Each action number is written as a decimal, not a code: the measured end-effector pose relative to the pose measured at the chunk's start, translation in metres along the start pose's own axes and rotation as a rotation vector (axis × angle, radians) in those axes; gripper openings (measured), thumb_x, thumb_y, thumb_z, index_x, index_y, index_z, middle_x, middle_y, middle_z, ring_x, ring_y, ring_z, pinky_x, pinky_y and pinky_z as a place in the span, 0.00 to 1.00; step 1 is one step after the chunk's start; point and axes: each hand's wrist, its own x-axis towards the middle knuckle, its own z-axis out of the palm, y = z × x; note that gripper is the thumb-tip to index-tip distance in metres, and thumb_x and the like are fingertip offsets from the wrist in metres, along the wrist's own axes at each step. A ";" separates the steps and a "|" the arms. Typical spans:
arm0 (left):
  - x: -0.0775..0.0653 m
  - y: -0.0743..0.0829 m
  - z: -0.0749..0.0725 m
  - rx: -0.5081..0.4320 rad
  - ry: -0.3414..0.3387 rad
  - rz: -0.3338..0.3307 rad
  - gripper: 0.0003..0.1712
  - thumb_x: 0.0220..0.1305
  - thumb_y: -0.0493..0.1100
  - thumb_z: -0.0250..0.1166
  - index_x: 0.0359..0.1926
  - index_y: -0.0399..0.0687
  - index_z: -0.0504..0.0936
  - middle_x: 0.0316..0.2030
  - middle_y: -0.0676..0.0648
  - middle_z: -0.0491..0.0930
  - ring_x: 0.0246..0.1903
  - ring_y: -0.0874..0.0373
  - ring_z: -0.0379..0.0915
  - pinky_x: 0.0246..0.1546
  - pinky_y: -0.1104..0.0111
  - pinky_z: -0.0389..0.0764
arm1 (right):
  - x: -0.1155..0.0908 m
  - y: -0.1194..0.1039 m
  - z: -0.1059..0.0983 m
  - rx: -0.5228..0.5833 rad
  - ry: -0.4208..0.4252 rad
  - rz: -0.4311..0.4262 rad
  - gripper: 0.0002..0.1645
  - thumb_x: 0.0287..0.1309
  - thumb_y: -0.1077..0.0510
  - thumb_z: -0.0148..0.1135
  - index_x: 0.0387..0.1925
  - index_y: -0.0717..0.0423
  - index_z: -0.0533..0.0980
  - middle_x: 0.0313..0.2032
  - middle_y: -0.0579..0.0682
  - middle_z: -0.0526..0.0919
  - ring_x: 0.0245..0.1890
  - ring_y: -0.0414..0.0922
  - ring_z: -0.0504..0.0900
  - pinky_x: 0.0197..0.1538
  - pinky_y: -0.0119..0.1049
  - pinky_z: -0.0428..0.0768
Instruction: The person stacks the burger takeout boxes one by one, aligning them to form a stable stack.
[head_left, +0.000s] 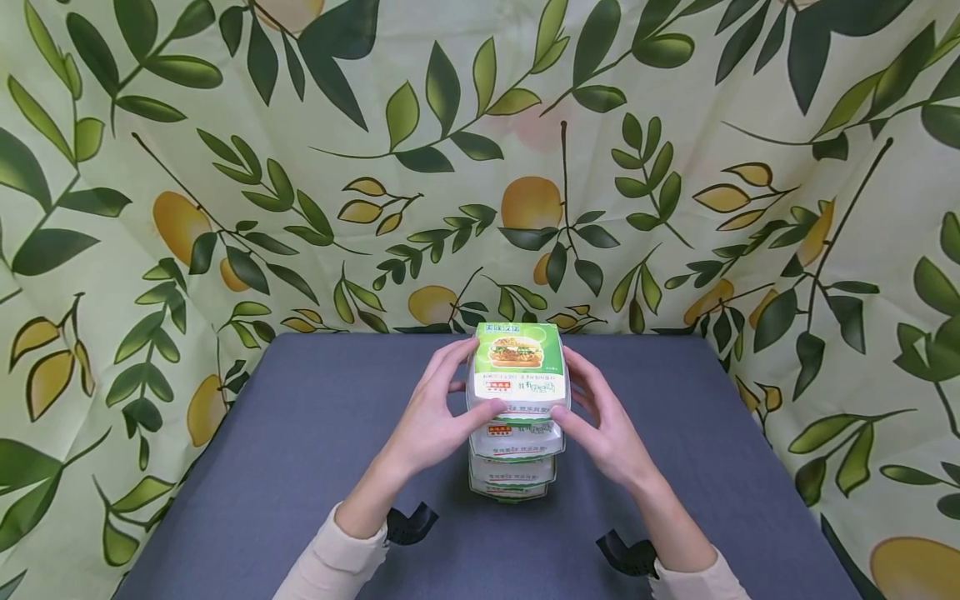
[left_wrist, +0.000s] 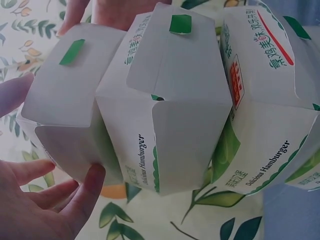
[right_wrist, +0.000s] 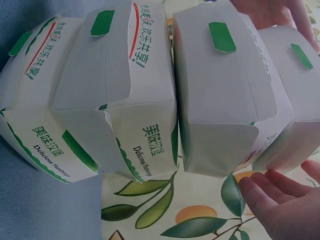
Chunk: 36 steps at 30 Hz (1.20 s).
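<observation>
Several white and green paper hamburger boxes stand in one stack, with the top hamburger box [head_left: 519,354] showing a burger picture on its lid. My left hand [head_left: 431,417] holds that box at its left side, thumb on the front edge. On the opposite side my right hand [head_left: 611,425] holds it the same way, its thumb at the front corner. Below it the second box [head_left: 517,442] shows only its front. The left wrist view has fingers [left_wrist: 90,187] along the top box [left_wrist: 70,95]; in the right wrist view fingertips [right_wrist: 257,187] touch its side.
Under the stack lies a dark blue-grey tabletop [head_left: 337,417]. A leaf-and-fruit patterned cloth [head_left: 465,183] hangs behind and at both sides. Black wrist mounts [head_left: 411,525] stick out from the pale sleeves [head_left: 337,558].
</observation>
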 end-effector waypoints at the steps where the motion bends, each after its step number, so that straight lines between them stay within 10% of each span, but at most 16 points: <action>1: 0.000 0.000 0.000 -0.001 0.000 0.001 0.47 0.59 0.52 0.76 0.75 0.51 0.65 0.71 0.52 0.62 0.65 0.58 0.63 0.57 0.56 0.78 | 0.000 0.000 0.000 0.003 -0.001 -0.003 0.44 0.66 0.63 0.61 0.79 0.48 0.54 0.73 0.51 0.62 0.72 0.57 0.60 0.69 0.33 0.63; 36: 0.000 0.002 0.002 -0.001 0.004 0.010 0.46 0.59 0.50 0.76 0.75 0.48 0.65 0.71 0.51 0.63 0.64 0.58 0.64 0.55 0.58 0.79 | 0.000 0.001 -0.002 0.015 0.000 -0.022 0.44 0.67 0.65 0.59 0.79 0.47 0.54 0.74 0.52 0.61 0.72 0.51 0.60 0.69 0.29 0.62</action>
